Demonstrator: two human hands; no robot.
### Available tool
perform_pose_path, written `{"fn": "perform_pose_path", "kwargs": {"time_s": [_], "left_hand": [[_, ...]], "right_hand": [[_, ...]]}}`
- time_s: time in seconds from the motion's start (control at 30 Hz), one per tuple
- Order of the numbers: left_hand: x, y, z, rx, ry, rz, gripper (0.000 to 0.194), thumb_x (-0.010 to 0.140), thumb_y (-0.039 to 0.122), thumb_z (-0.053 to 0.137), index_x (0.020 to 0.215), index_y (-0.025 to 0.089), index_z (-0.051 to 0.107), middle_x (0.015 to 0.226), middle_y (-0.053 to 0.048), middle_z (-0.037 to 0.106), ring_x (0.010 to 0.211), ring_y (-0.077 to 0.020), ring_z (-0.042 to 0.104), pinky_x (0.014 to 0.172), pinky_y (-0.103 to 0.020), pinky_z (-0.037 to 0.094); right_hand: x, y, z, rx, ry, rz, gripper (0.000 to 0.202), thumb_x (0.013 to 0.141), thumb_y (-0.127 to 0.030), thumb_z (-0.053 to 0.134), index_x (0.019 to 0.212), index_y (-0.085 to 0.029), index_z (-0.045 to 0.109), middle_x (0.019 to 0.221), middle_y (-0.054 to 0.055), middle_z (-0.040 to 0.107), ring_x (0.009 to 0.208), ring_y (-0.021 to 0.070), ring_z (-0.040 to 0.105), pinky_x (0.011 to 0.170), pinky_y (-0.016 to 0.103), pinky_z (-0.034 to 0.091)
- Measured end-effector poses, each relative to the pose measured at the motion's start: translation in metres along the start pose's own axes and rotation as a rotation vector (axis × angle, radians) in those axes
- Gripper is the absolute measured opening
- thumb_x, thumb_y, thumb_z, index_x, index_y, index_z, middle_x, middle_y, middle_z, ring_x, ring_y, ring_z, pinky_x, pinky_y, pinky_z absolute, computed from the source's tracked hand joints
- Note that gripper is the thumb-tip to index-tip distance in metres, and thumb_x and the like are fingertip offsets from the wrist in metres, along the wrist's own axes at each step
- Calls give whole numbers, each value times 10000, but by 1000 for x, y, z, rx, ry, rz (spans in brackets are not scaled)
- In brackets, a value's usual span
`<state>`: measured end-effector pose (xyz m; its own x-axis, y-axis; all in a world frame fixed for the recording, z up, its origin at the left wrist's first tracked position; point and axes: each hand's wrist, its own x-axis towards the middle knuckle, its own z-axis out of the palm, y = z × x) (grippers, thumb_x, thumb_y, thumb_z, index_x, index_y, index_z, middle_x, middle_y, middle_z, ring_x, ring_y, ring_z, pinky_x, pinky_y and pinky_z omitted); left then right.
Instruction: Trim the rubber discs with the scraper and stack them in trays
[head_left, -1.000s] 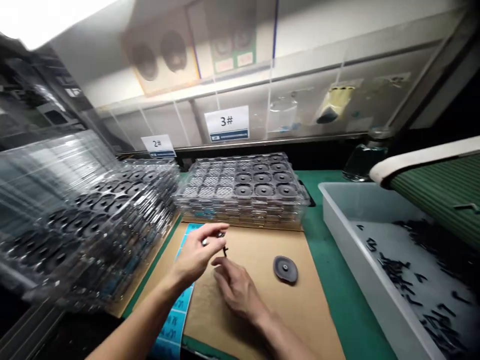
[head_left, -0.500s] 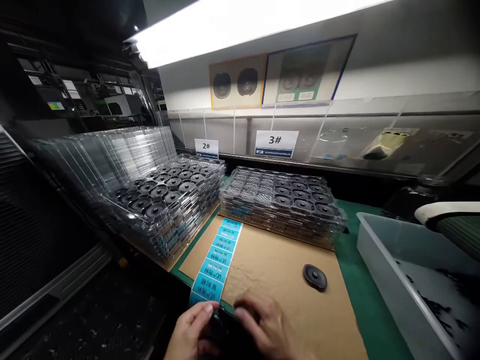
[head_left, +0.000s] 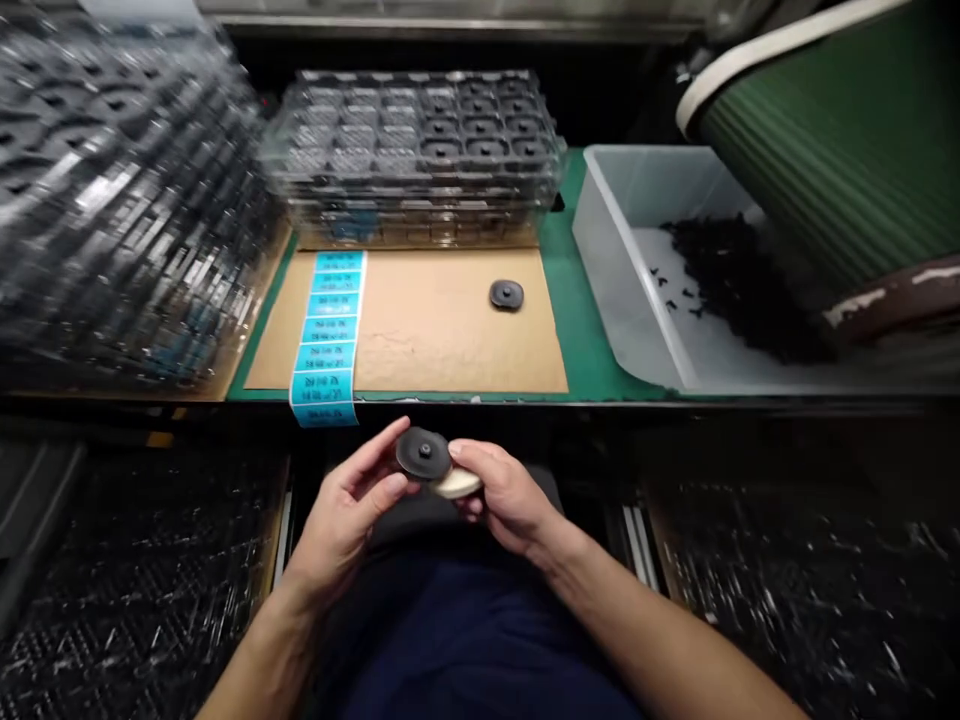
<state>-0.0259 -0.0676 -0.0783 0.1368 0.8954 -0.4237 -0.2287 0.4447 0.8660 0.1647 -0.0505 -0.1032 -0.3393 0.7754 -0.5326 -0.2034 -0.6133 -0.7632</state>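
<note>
My left hand [head_left: 341,510] pinches a black, rounded plastic disc [head_left: 424,454] by its left edge, between thumb and fingers. A small raised stud marks the centre of its upturned face. In my right hand [head_left: 514,490] is a cream-coloured round pad [head_left: 459,486], gripped from the right. It sits against the lower right edge of the black disc, partly covered by it and by my fingers. Both hands are over my lap, just short of the table edge. Another black disc [head_left: 507,294] lies alone on the cardboard sheet [head_left: 427,350].
A strip of blue labels [head_left: 326,358] overhangs the table's front edge. Stacked clear trays [head_left: 420,170] with black discs stand behind, more stacked trays [head_left: 135,220] at left. At right, a translucent bin [head_left: 630,270] holds small black pieces below a green ribbed belt [head_left: 840,160].
My view has tilted down toward the table and my lap. My hands, earlier near the label strip's end, now show the black disc and cream pad between them. The disc on the cardboard has stayed put.
</note>
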Motion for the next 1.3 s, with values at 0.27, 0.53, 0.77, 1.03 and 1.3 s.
{"fn": "perform_pose_path", "kwargs": {"time_s": [0.27, 0.53, 0.77, 1.03, 1.3], "left_hand": [[-4, -4, 12, -113, 13, 87, 597, 832, 325, 868, 1390, 259, 666, 1378, -122, 710, 1274, -280, 672, 1055, -328, 559], [-7, 4, 19, -195, 74, 197, 503, 882, 311, 814, 1354, 215, 668, 1436, -163, 670, 1258, -300, 690, 1082, -348, 553], [-9, 13, 30, -179, 44, 221, 485, 880, 289, 813, 1341, 220, 679, 1443, -151, 667, 1318, -309, 649, 1077, -349, 562], [-15, 20, 39, -120, 47, 227, 498, 866, 278, 829, 1342, 258, 685, 1471, -124, 649, 1360, -326, 612, 1086, -363, 563], [-18, 21, 41, -127, 49, 246, 487, 871, 270, 823, 1339, 260, 688, 1465, -107, 655, 1320, -295, 646, 1060, -318, 575]], "right_hand": [[-5, 0, 11, 148, -99, 11, 403, 845, -560, 646, 759, -167, 625, 565, -39, 529, 428, 62, 367, 385, 188, 278], [-6, -18, -12, -440, 179, -487, 362, 967, -318, 611, 1314, -216, 635, 1005, 34, 704, 717, 124, 605, 651, 250, 497], [-37, -53, -13, -667, 64, -735, 144, 988, -231, 594, 1075, -167, 690, 923, 39, 689, 806, 153, 615, 769, 282, 489], [-45, -56, -9, -793, 73, -954, 119, 1004, -176, 531, 1030, -182, 647, 834, 25, 604, 756, 161, 543, 715, 294, 463], [-48, -57, -5, -829, 102, -957, 118, 1008, -185, 541, 1016, -164, 657, 843, 38, 604, 747, 160, 534, 707, 302, 450]]}}
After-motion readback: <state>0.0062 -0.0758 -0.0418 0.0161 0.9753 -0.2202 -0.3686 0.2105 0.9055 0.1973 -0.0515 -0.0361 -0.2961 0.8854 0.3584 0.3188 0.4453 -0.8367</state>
